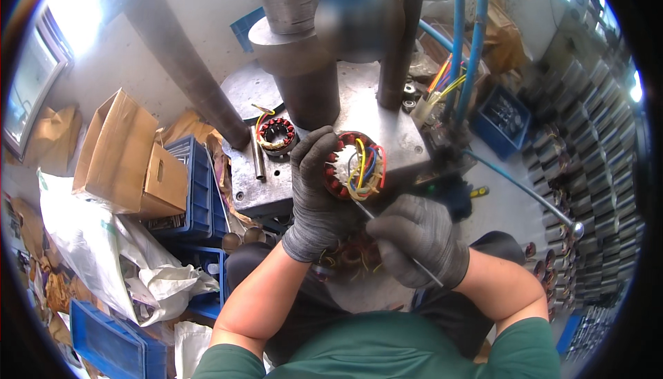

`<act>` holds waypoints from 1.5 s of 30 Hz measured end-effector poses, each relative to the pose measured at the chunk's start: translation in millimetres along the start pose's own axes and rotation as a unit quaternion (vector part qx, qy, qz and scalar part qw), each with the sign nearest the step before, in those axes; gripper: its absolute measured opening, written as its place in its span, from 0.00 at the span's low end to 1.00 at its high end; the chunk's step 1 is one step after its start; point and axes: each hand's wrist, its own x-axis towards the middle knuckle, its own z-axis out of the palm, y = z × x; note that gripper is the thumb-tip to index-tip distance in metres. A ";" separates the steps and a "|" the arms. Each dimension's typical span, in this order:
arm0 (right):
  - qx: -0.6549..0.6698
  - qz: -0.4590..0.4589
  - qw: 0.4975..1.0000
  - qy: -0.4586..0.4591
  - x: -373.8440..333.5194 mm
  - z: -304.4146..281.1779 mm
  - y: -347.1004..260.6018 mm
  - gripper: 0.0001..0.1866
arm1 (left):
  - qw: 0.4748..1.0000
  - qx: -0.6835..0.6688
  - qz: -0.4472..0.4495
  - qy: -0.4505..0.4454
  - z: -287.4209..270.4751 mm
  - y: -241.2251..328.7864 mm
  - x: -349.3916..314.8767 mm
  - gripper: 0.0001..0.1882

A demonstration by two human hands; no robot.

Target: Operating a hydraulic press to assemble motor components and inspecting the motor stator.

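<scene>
My left hand (316,185), in a dark grey glove, grips a round motor stator (356,166) with red copper windings and loose yellow, blue and red wires. It holds the stator tilted in front of the metal press table (276,185). My right hand (418,239), also gloved, is closed on a thin metal rod (394,241) whose tip reaches into the stator's wires. A second stator (276,134) lies on the press table beside the grey steel cylinder (304,68).
Cardboard boxes (128,158) and blue crates (197,185) stand at the left, with white bags (103,254) below them. Stacks of metal stator cores (594,172) fill the right side. Blue hoses (466,33) hang behind the press, and a lever with a ball knob (577,228) juts out at right.
</scene>
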 end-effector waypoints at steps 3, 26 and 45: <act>0.015 0.017 1.000 0.013 -0.8 -0.9 -0.4 0.13 | 1.000 0.019 0.008 -0.003 1.3 0.5 0.9 0.58; -0.027 0.034 0.999 -0.010 -8.8 16.2 0.8 0.12 | 0.997 0.074 -0.012 0.007 7.6 -9.2 -7.6 0.50; -0.060 0.011 0.997 -0.052 -6.9 5.2 0.7 0.15 | 0.999 0.051 0.016 -0.005 14.3 -13.8 -14.0 0.56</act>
